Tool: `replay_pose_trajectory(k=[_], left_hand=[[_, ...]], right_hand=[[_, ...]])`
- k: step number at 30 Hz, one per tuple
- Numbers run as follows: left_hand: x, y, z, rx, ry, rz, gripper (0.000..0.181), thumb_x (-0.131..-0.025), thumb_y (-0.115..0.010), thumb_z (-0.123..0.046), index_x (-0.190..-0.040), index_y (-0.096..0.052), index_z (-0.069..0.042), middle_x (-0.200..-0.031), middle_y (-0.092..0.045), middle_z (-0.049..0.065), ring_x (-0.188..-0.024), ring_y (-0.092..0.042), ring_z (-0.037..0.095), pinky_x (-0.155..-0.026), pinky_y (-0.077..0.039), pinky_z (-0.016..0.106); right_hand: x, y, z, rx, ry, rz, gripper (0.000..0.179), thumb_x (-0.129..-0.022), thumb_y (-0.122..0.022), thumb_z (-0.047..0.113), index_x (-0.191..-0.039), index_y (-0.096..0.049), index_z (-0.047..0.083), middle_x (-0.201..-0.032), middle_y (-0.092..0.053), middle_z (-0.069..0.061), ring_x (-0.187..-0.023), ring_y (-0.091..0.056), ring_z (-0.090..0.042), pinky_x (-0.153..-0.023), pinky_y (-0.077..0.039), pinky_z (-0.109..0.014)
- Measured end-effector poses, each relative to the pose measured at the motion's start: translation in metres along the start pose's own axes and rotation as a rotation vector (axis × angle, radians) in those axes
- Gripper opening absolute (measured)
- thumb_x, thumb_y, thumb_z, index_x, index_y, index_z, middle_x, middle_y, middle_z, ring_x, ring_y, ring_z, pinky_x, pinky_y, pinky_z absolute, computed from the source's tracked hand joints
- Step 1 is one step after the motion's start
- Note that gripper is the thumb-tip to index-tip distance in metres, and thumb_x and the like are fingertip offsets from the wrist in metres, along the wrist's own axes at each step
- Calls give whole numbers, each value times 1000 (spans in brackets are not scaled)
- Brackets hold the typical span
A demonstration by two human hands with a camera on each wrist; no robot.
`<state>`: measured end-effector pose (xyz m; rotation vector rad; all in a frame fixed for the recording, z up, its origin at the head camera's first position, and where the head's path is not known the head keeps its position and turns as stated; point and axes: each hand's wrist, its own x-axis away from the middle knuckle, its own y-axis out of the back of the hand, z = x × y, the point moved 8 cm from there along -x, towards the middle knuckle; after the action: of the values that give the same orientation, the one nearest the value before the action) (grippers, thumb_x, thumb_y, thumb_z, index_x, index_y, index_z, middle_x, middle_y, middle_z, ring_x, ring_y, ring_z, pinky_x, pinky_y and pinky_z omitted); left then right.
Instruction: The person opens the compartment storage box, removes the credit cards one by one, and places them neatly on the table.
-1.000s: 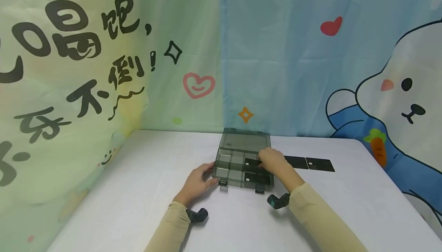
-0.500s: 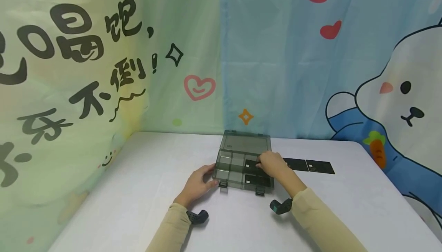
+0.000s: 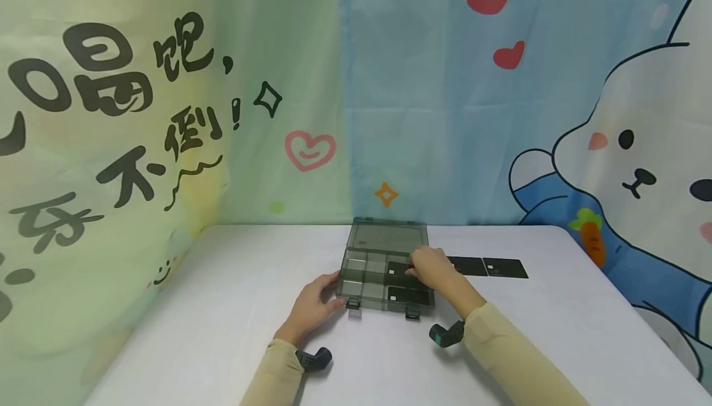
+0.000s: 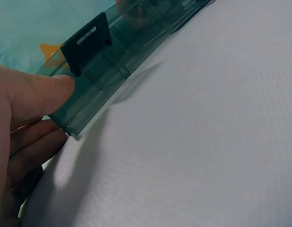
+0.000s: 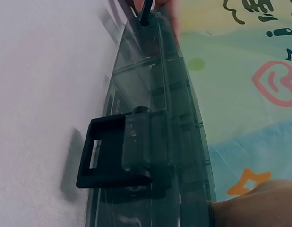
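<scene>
While the left hand (image 3: pixel 308 307) grips the front left corner of a translucent grey-green plastic compartment box (image 3: pixel 372 291), thumb on its front wall, the right hand (image 3: pixel 436 268) reaches over the box's right half, above a flat black rectangular card (image 3: pixel 397 269) in the compartment behind the front right one. Whether its fingers pinch or merely press that card, I cannot tell. A second black card (image 3: pixel 408 295) lies in the box's front right compartment; two loose black cards, a nearer one (image 3: pixel 470 266) and a farther one (image 3: pixel 505 268), lie right of the box. A skewed card could snag on a divider, and a hard push could slide the box should the left hand slacken. The right hand hides the card's right end; the right wrist view crops that hand at its edge, fingertips unseen.
</scene>
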<state>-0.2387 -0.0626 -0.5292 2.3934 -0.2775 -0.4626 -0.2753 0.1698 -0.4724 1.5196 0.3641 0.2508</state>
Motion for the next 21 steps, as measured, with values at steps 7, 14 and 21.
replay_pose_trajectory(k=[7, 14, 21], left_hand=[[4, 1, 4, 3, 10, -11, 62, -81, -70, -29, -137, -50, -8, -129, -61, 9, -127, -51, 30, -112, -35, 48], [2, 1, 2, -8, -1, -9, 63, -81, -70, -30, -137, -50, -8, -128, -62, 8, -127, -51, 29, -112, -35, 46], [0, 2, -1, -19, -17, -19, 62, -81, -70, -27, -136, -50, -5, -125, -63, 10, -125, -52, 32, -110, -36, 50]], right_hand=[[-3, -9, -4, -57, -32, 34, 21, -85, -70, 24, -93, -73, 5, -87, -64, -6, -84, -62, -24, -71, -56, -42], [2, 0, -6, -144, -47, -6, 14, -86, -69, 16, -95, -70, 5, -92, -60, -6, -86, -61, -23, -75, -55, -39], [5, 5, -9, -263, -61, -2, 15, -87, -65, 5, -101, -68, 8, -100, -66, -7, -95, -63, -26, -82, -55, -43]])
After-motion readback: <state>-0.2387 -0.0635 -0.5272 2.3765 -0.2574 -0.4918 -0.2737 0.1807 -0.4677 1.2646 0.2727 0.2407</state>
